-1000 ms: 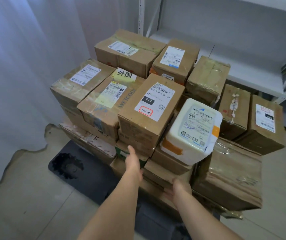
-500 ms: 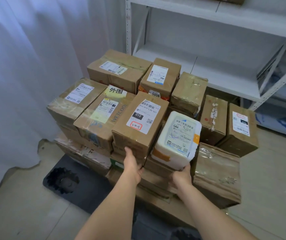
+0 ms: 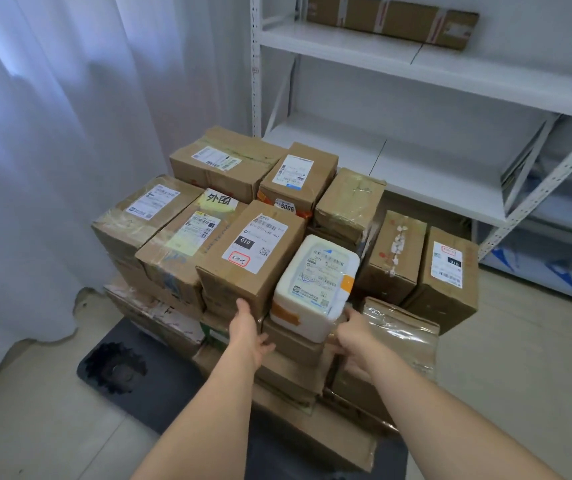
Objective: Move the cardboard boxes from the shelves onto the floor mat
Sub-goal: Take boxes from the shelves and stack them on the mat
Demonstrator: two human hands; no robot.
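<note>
A stack of cardboard boxes (image 3: 253, 258) stands on a dark floor mat (image 3: 160, 386), filling most of it and reaching past its far edge toward the white metal shelves (image 3: 416, 71); only the mat's near left corner, with a round raised pattern, and a strip along its near edge lie bare. At the near edge of the stack a white foam box (image 3: 315, 289) sits tilted on the cartons beneath it, its labelled top turned up and orange tape across its corners. The left hand (image 3: 248, 330) reaches to the near face of the brown box marked 010, just left of the foam box; its fingers are loosely spread and touch the cardboard without closing round anything. The right hand (image 3: 350, 332) is at the foam box's lower right corner, fingers curled in against its side and the thumb underneath, so it appears to hold that corner, though the fingertips are partly hidden. Just to the right lies a flat box wrapped in clear tape (image 3: 399, 337). One long cardboard box (image 3: 392, 20) lies on the top shelf, near its back edge. A white curtain (image 3: 52, 133) hangs along the left side and pools on the tiled floor
</note>
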